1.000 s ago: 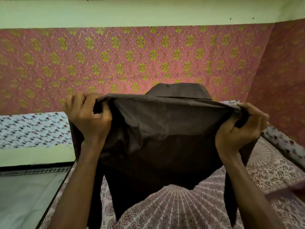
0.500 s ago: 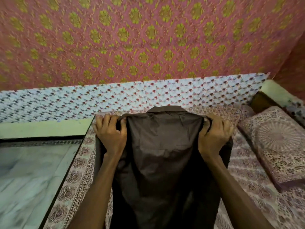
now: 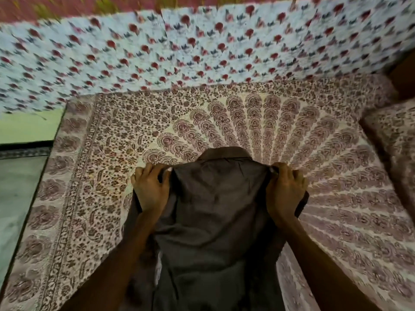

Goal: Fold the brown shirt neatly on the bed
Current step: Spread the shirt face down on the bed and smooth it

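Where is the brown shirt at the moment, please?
In the head view the brown shirt is lower centre over the patterned bedsheet, its shoulders gripped by the left hand and right hand.

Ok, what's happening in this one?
A person grips a shirt by its shoulders, left hand on one side and right hand on the other, with the collar pointing away from them. It is spread out over the patterned bed. No fold shows yet, and whether it lies fully flat is unclear.

matt brown cloth shirt (image 3: 213, 212), printed cotton bedsheet (image 3: 94, 176)
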A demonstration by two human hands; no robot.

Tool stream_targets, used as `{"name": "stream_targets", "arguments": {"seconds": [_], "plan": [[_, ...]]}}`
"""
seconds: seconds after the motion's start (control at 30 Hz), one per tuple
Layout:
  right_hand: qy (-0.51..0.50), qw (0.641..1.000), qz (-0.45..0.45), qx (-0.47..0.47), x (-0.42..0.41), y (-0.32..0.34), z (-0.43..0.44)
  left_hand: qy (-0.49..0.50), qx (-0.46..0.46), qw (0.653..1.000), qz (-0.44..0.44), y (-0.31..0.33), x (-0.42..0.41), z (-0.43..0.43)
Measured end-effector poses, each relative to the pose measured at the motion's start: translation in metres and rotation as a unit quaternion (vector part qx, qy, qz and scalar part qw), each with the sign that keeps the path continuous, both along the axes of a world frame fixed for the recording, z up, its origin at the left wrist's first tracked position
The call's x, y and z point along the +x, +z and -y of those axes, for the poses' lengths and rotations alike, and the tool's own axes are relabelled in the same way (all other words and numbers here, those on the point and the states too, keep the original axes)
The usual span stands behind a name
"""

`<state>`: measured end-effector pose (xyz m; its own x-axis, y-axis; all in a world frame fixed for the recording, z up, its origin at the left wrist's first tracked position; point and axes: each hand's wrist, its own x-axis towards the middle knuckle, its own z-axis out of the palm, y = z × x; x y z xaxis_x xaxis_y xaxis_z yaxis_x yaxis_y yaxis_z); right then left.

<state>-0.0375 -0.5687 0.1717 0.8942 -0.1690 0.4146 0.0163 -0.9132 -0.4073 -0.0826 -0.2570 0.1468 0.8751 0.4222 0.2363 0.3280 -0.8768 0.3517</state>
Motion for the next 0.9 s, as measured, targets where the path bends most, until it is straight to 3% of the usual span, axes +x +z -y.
{"name": "stream_targets", "arguments": {"seconds": [0.1,0.27,0.33,0.4,0.47,0.57,0.7,0.9], "plan": [[0.006,0.999,-0.036,-0.033,0.075,-0.081,-0.005,-0.008,-0.021,1.000,-0.011,-0.070,0.074,-0.018],[-0.048,0.999,-0.024,-0.006,0.214,-0.168,-0.033,0.014,0.059,0.998,0.015,-0.159,0.197,-0.036],[-0.056,0.996,-0.070,-0.008,0.256,-0.198,-0.039,-0.023,0.088,0.996,-0.019,-0.193,0.231,-0.043],[-0.045,0.990,-0.129,-0.025,0.278,-0.229,-0.039,0.011,0.045,0.997,-0.055,-0.217,0.249,-0.036],[-0.031,0.982,-0.170,-0.073,0.273,-0.247,-0.040,0.072,-0.008,0.996,-0.059,-0.223,0.250,-0.015],[-0.019,0.977,-0.179,-0.117,0.243,-0.254,-0.040,-0.059,0.026,0.997,-0.028,-0.223,0.233,0.028],[-0.120,0.973,-0.181,-0.073,0.201,-0.255,-0.026,-0.232,-0.006,0.972,-0.037,-0.231,0.222,0.071],[-0.205,0.947,-0.247,-0.006,0.165,-0.263,0.005,-0.228,-0.085,0.969,0.030,-0.205,0.242,0.121]]}}
